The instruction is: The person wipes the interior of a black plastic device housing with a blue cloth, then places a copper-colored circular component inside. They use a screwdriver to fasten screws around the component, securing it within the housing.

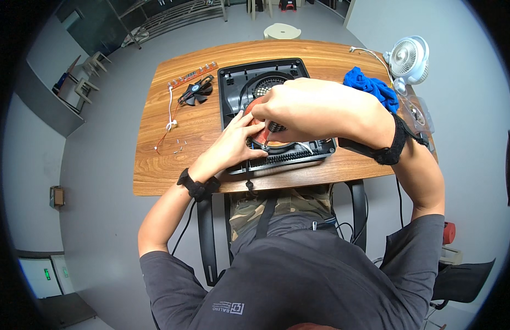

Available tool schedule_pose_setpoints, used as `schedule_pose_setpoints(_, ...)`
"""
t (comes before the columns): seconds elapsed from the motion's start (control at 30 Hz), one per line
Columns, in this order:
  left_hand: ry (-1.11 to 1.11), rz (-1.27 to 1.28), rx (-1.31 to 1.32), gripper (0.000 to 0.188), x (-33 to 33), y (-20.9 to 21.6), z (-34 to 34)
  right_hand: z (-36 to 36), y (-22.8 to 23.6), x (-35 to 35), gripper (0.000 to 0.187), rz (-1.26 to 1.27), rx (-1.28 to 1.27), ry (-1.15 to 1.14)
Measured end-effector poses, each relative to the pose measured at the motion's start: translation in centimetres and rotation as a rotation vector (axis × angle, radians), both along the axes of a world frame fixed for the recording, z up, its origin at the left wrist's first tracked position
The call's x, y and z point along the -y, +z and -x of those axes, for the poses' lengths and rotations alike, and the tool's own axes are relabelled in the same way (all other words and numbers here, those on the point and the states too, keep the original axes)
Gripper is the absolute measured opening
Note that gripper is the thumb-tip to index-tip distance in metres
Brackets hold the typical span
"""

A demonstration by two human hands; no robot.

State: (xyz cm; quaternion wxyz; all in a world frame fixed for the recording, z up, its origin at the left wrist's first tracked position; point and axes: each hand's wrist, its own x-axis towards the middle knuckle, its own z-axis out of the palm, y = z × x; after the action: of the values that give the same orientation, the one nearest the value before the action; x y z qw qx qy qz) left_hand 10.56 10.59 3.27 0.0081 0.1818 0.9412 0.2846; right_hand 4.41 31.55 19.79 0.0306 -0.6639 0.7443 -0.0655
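The left hand [233,144] lies flat, fingers spread on the coppery round coil [260,122] inside the open black housing [238,77] on the counter [156,165]. Just beyond, the right hand [310,110] pinches a thin tool [267,137], tip pointing down onto the coil.

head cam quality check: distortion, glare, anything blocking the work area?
Head view: strong fisheye, the table edges bow and a black vignette rings the frame; lighting is even and soft, no harsh glare; focus is sharp at centre; the right hand and left hand cover much of the coil in the black housing.
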Motion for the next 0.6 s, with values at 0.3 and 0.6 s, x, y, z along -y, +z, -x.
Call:
schedule_pose_setpoints(0.3,0.017,0.005,0.039,0.067,-0.13,0.18,0.04,-0.49,0.22,0.75,0.026,-0.079,-0.038,-0.017)
schedule_pose_setpoints(0.6,0.004,-0.01,0.029,0.069,-0.05,-0.35,0.25,-0.87,-0.02,0.86,0.028,-0.085,-0.078,-0.075)
